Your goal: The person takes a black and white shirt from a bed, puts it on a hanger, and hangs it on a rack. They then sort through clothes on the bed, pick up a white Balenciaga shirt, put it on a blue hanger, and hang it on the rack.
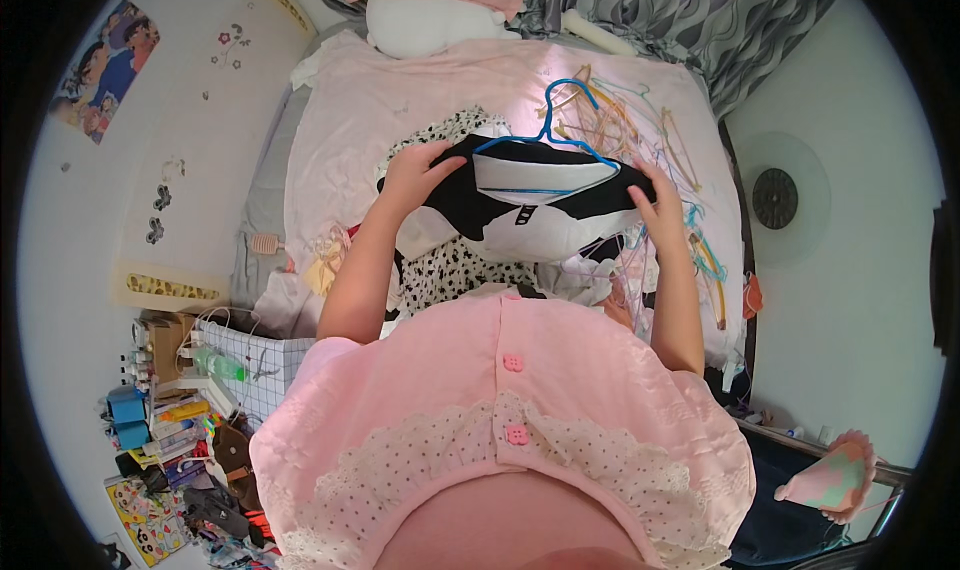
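Head view, left hand: the left hand [415,177] is pinching one shoulder of a black-and-white garment [570,232], thumb on the front
Head view, right hand: the right hand [657,207] has the other shoulder, thumb on the front too
Garment: held up over the bed [335,120], right between the two hands, black across the top and mostly white lower down
Blue hanger: the blue hanger [547,120] sits in the neckline, hook poking up toward the pillow end
Under it: a black-spotted white cloth [465,275] on the bed, partly hidden by the garment
Hanger pile: a messy tangle of hangers [600,120], mostly orangey plus some teal, past the right hand
Far end: white pillow [435,27], with a patterned grey curtain [735,20] off to the right
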`<state>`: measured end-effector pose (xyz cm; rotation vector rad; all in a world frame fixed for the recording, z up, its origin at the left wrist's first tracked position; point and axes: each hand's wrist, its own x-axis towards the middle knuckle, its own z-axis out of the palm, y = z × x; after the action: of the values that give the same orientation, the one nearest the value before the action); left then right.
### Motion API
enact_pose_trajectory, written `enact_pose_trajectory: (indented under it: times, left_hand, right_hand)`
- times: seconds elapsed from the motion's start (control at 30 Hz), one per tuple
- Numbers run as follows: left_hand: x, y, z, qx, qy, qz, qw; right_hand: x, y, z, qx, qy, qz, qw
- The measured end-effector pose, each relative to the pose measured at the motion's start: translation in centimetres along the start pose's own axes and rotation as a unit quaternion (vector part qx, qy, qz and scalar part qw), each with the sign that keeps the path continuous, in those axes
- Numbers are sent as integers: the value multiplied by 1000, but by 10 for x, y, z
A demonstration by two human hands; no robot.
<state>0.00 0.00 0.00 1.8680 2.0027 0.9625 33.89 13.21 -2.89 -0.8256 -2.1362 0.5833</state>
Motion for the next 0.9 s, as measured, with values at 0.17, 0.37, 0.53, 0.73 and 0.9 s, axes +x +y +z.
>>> enact_pose_trajectory:
  times: [0.17, 0.37, 0.53, 0.73, 0.9]
  left_hand:
    - [8, -17, 3, -82, -37, 37, 995]
    - [14, -10, 10, -136, -80, 54, 986]
    - [16, -18, 5, -57, -65, -87, 993]
    - [0, -70, 23, 42, 107, -53, 992]
    - [-16, -120, 17, -167, 50, -159, 972]
  right_hand:
    - [-7, 5, 6, -9, 49, 64, 997]
    - [-28, 8, -8, 63, 82, 162, 981]
    - [-47, -12, -7, 60, 144, 161, 975]
    - [-64, -59, 19, -54, 190, 161, 967]
    - [-71, -91, 53, -89, 204, 152, 963]
